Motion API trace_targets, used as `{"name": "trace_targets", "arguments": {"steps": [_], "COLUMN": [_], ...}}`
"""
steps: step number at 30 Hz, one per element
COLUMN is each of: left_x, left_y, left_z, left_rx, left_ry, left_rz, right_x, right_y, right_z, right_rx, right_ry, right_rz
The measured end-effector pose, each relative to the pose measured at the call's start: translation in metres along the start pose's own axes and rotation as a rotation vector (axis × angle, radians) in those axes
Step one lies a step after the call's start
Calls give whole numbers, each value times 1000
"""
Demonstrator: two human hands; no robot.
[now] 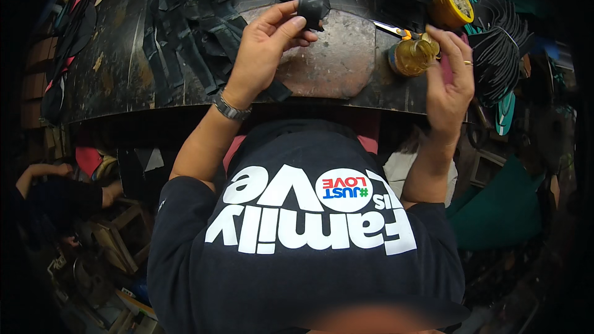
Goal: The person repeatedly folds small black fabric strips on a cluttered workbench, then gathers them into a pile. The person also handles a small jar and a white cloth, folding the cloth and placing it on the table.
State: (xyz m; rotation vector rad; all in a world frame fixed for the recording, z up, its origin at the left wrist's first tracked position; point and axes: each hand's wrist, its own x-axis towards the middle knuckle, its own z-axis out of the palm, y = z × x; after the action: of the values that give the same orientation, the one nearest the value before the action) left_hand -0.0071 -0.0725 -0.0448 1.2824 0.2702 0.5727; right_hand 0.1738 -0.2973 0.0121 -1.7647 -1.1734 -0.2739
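Observation:
My left hand point(266, 46) pinches a folded black leather piece point(311, 5) between thumb and fingers, holding it above a round worn stone slab point(337, 62) on the workbench. My right hand point(450, 74) is raised at the right, fingers closed around a thin reddish handle point(447, 62) that I cannot make out clearly. It hovers beside a small jar of amber glue point(410, 55). A metal watch sits on my left wrist and a ring on my right hand.
Black leather straps point(192, 25) lie piled on the dark workbench point(117, 80) at left. Scissors point(390, 28), a yellow tin point(451, 7) and a bundle of black soles point(501, 49) sit at right. Another person's arm point(59, 188) shows at lower left.

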Motion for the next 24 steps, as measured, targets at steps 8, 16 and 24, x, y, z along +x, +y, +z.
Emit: {"name": "trace_targets", "arguments": {"steps": [8, 16, 24], "left_x": [-27, -34, -24], "left_y": [3, -6, -28], "left_z": [26, 15, 16], "left_rx": [561, 91, -978], "left_ry": [-275, -483, -389], "left_rz": [582, 129, -265], "right_x": [-24, -22, -36], "right_y": [-19, -14, -37], "right_z": [73, 77, 70], "right_rx": [1132, 735, 1031], "right_ry": [-151, -93, -446], "right_rz": [631, 80, 476]}}
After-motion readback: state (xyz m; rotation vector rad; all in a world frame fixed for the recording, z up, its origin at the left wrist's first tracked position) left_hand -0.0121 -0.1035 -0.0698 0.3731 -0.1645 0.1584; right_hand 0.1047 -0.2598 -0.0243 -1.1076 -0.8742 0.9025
